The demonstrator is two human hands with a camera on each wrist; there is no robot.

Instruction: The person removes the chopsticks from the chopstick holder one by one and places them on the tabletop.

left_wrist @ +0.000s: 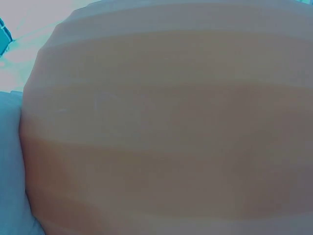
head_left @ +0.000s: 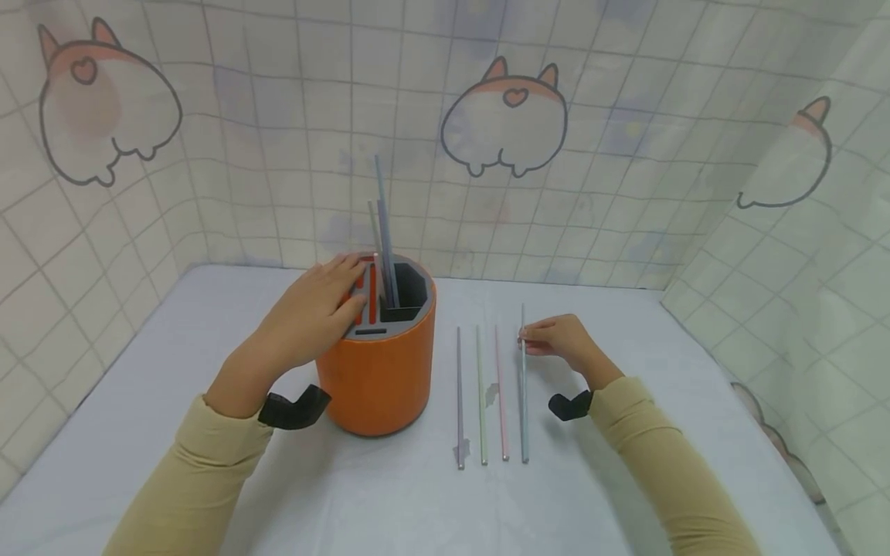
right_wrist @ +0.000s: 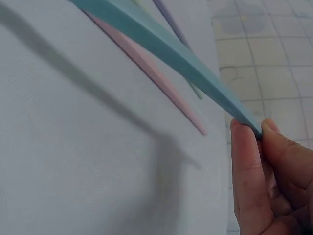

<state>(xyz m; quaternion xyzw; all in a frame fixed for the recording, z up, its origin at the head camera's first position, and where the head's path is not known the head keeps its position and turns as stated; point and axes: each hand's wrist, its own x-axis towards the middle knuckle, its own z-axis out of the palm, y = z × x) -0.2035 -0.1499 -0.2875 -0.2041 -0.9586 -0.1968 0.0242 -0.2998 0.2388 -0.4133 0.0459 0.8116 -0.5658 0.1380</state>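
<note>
An orange, round utensil holder (head_left: 378,386) with a grey slotted top stands left of centre. My left hand (head_left: 295,316) rests on its top at the left side, fingers and thumb over the slots. Several chopsticks (head_left: 386,239) stand upright in the holder's wide opening. Between thumb and fingers, my right hand (head_left: 565,340) pinches a light blue chopstick (head_left: 524,409) close to its thin far end. In the right wrist view this chopstick (right_wrist: 181,56) is raised over the white surface, its shadow beneath. The holder's wall (left_wrist: 161,127) fills the left wrist view.
Left of the blue chopstick, a pink chopstick (head_left: 501,394), a green chopstick (head_left: 481,394) and a purple chopstick (head_left: 459,394) lie side by side on the white table (head_left: 375,502). A curtain (head_left: 313,139) with a grid and animal print hangs behind the table.
</note>
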